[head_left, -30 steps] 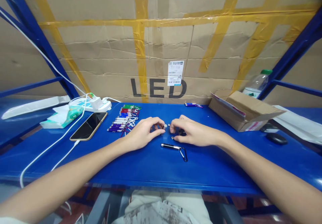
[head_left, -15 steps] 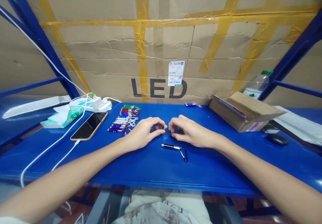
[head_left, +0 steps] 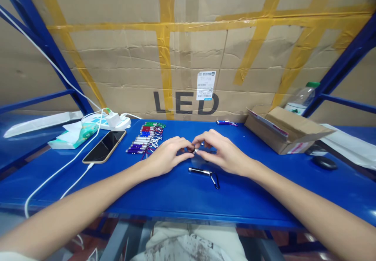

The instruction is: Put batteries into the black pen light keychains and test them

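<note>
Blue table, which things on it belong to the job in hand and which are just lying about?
Likely part of the job: small pieces between the left hand and right hand; black tube with clip; row of coloured tubes; perhaps the blue tube at the back.

Probably just lying about: phone; tissues; power strip; open box; mouse.

Brightly, diffusely lit; glinting faintly at the right end of the glossy, flat blue tabletop [head_left: 164,198]; blurred in fine print on the white rectangular paper label [head_left: 206,85] above it; stretched toward both ends.
</note>
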Action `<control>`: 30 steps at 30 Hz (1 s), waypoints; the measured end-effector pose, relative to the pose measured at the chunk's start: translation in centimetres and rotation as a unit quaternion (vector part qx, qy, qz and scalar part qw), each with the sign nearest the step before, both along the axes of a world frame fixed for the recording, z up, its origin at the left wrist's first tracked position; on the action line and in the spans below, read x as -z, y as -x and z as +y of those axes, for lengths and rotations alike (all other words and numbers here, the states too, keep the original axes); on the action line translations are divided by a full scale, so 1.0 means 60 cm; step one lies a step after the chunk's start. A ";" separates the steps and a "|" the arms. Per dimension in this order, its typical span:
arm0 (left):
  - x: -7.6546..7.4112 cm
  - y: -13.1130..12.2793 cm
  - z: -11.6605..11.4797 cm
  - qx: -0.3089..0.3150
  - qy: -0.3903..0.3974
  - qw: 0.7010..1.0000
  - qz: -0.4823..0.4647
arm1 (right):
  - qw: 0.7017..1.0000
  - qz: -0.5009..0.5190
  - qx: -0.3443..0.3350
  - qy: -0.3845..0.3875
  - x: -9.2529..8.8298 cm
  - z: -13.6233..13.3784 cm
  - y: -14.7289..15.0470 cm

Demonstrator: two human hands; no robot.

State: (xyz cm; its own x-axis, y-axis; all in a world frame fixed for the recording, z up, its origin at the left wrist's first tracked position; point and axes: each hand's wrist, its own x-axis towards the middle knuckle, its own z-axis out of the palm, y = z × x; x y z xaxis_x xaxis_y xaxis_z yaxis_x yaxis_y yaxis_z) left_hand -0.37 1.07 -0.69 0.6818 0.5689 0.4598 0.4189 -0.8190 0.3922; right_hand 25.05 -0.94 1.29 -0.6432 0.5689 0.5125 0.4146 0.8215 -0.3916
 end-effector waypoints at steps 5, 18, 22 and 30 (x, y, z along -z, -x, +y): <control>-0.001 -0.001 -0.002 -0.003 -0.001 1.000 -0.004 | 1.000 0.009 0.003 0.010 0.001 0.000 0.001; -0.001 0.003 0.000 -0.014 -0.011 1.000 -0.006 | 0.995 -0.079 0.032 0.046 -0.016 0.020 -0.025; -0.001 0.003 0.001 -0.017 -0.015 1.000 -0.005 | 0.980 -0.174 0.017 0.093 -0.021 0.029 -0.038; 0.000 0.003 0.002 -0.029 -0.012 1.000 0.004 | 0.966 -0.213 0.000 0.145 -0.018 0.025 -0.032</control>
State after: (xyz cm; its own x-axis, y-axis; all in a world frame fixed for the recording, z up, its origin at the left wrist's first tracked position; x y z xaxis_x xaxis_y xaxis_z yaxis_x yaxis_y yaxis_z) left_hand -0.57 1.18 -0.67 0.6516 0.5969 0.4681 0.4689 -0.8020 0.3700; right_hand 26.95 0.54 2.34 -0.7605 0.6490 0.0203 0.5887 0.7024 -0.4001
